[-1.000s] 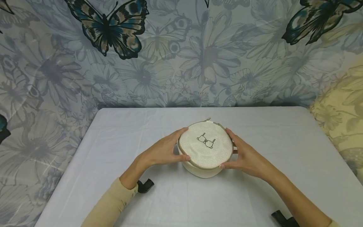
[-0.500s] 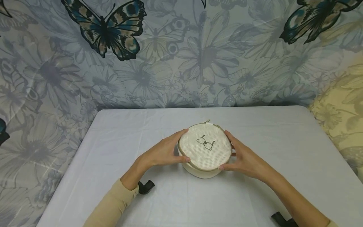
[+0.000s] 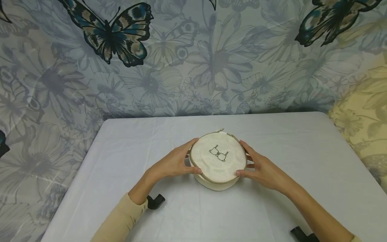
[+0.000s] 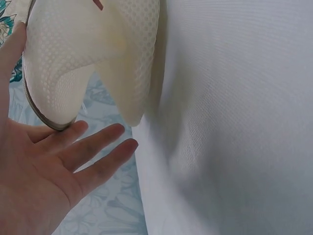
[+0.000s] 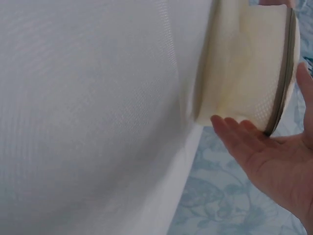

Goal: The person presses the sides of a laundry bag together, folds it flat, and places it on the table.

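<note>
A round cream mesh laundry bag (image 3: 219,171) with a small bra-shaped outline on its lid stands on the white table. A zipper (image 5: 283,73) runs round its rim, and the pull sits at the far side in the head view. My left hand (image 3: 173,163) touches the bag's left side, thumb on the near rim. In the left wrist view its fingers are spread and fairly straight beside the sagging mesh wall (image 4: 54,54). My right hand (image 3: 264,171) touches the right side. Its straight fingertips (image 5: 230,125) meet the wall, with the thumb near the lid.
A white cloth covers the table (image 3: 145,134). Behind it hangs a grey-blue floral curtain (image 3: 169,77) with butterflies, yellowish at the right. Dark straps or mounts (image 3: 156,201) show at both wrists.
The bag stays in nearly the same spot. The right thumb has slid outward along the rim, and more of the left hand's fingers show beside the bag. The head view has shifted slightly.
</note>
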`<state>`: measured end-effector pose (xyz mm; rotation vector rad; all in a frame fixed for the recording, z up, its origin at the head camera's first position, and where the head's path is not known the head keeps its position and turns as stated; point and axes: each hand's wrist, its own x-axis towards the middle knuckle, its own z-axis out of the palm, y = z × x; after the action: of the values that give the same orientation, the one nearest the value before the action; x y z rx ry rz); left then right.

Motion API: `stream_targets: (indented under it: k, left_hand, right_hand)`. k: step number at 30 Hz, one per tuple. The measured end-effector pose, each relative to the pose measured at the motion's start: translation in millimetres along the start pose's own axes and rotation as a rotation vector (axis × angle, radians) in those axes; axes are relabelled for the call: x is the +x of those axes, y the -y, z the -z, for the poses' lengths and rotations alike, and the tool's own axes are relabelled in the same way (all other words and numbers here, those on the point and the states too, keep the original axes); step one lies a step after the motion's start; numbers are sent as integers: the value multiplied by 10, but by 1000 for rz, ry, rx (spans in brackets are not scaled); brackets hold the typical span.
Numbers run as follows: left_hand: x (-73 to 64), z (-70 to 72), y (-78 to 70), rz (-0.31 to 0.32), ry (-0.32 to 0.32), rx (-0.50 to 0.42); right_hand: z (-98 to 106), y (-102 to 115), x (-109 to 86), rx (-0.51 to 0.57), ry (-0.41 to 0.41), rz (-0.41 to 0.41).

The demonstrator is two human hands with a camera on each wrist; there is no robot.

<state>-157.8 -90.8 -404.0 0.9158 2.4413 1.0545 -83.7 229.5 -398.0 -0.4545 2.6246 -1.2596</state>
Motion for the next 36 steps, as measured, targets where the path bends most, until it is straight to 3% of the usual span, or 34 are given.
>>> stream_targets:
  k: [5, 13, 21, 36]
  left_hand:
    - [4, -8, 7, 26, 19, -10]
    - [23, -23, 30, -8, 54, -6]
    - [15, -49, 54, -8, 53, 101]
    - [44, -71, 51, 1, 45, 155]
  right_hand:
    - [8, -3, -1, 2, 7, -33]
    - [14, -8, -5, 17, 25, -80]
    - [-23, -24, 10, 16, 46, -98]
    - [-53, -42, 19, 2, 50, -106]
